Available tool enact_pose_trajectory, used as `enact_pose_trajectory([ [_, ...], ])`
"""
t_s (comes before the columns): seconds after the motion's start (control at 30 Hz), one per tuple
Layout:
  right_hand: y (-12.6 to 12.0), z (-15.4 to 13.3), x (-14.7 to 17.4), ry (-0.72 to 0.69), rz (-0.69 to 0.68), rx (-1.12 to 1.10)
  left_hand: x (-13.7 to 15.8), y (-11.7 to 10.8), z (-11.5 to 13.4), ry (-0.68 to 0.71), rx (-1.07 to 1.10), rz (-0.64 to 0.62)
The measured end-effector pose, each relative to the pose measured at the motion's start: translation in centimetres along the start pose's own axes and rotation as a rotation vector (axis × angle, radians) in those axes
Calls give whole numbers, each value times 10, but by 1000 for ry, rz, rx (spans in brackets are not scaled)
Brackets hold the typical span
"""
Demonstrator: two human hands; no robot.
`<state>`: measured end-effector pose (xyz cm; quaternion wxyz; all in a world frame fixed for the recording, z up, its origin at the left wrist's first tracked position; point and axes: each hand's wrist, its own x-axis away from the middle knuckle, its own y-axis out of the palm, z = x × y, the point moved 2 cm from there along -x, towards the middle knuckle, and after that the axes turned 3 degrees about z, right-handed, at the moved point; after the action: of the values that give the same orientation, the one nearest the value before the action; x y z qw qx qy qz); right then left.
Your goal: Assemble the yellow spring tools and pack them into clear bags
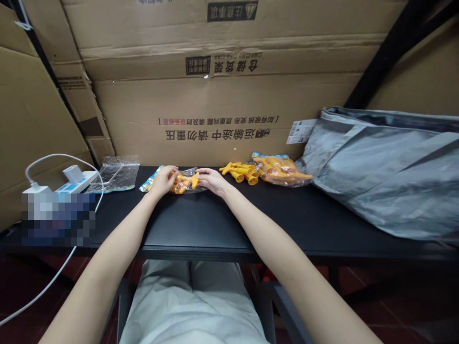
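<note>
My left hand (163, 180) has its fingers curled over the left part of a clear plastic bag (197, 188) on the black table. Inside or on this bag lie orange plastic pieces (184, 181), and a colourful printed card edge (148, 181) sticks out at its left. The fingers of my right hand (213, 181) close on the bag's right end, by the tip of an orange piece. Loose yellow-orange pieces with flared, cup-like ends (245, 171) lie to the right of my right hand. Beyond them rests another clear bag filled with orange pieces (281, 171).
A grey fabric bag (380, 172) takes up the table's right side. At the left are a flat clear packet (120, 177), a power strip (81, 180) with white plugs and a white cable (101, 191). Cardboard (229, 100) stands behind the black table (201, 224).
</note>
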<state>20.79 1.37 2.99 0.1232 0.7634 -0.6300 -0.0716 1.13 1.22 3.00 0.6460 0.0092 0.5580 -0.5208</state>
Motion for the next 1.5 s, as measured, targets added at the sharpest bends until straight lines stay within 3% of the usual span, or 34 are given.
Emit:
enact_pose_trajectory([
  [0.1, 5, 8, 0, 21, -4, -18, 0, -3, 4, -14, -7, 13],
  [0.23, 6, 18, 2, 141, -73, 95, 1, -3, 6, -33, -28, -49],
  [0.33, 5, 18, 3, 155, -104, 166, 0, -4, 4, -97, -74, -19],
  [0.47, 7, 14, 6, 157, -108, 187, 2, -7, -9, -298, -169, 34],
  [0.57, 10, 12, 9, 158, -109, 197, 5, -6, -20, -490, -211, -33],
  [0.67, 11, 11, 11, 159, -138, 219, 6, -2, -28, -577, -202, -94],
  [0.87, 11, 12, 9, 126, -153, 272, 6, -1, -34, -630, -62, -89],
  [1.2, 3, 7, 3, 26, -83, 183, 3, 5, -34, -697, 410, 13],
  [1.5, 3, 10, 2, -11, -134, 249, 4, 10, -37, -664, 339, 21],
])
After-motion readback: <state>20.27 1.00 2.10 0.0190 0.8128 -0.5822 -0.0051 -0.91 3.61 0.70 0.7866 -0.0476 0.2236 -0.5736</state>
